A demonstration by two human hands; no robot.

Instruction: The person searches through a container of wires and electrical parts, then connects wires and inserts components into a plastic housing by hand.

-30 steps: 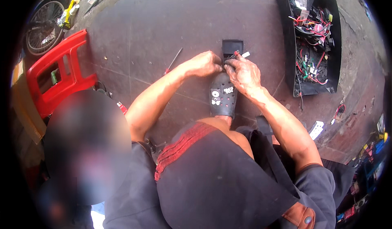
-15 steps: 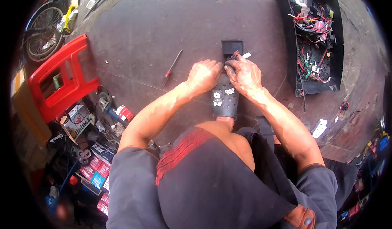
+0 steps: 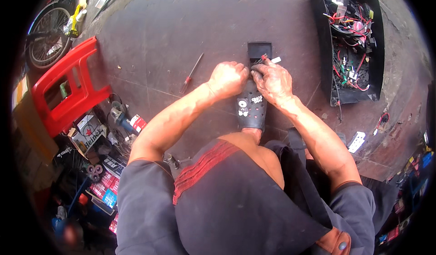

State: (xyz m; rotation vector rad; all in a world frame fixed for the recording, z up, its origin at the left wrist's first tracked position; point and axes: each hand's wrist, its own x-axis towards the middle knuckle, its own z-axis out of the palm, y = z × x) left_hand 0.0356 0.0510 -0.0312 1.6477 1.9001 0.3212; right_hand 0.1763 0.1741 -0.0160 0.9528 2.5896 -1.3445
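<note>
My left hand (image 3: 228, 80) is closed in a fist just ahead of my shoe, its fingertips hidden, so what it grips cannot be made out. Close beside it, my right hand (image 3: 274, 82) pinches with thumb and forefinger at some thin dark wires. A red connector (image 3: 264, 57) and a white connector (image 3: 276, 60) stick out past its fingers. Under and beyond both hands lies a small black open box (image 3: 259, 49), its near part covered. The black clog (image 3: 250, 105) on my foot, with white charms, is right below the hands.
A screwdriver (image 3: 192, 73) lies left of my hands. To the right stands a black bin (image 3: 321, 41) full of wires. A white power strip (image 3: 356, 142) is on the floor. On the left are a red plastic chair (image 3: 68, 87), a bicycle wheel (image 3: 49, 37) and a grinder (image 3: 121, 117).
My left fist has turned slightly, with its knuckles higher. My right hand keeps its pinch near the box, and the connectors have shifted a little. The whole view has moved slightly.
</note>
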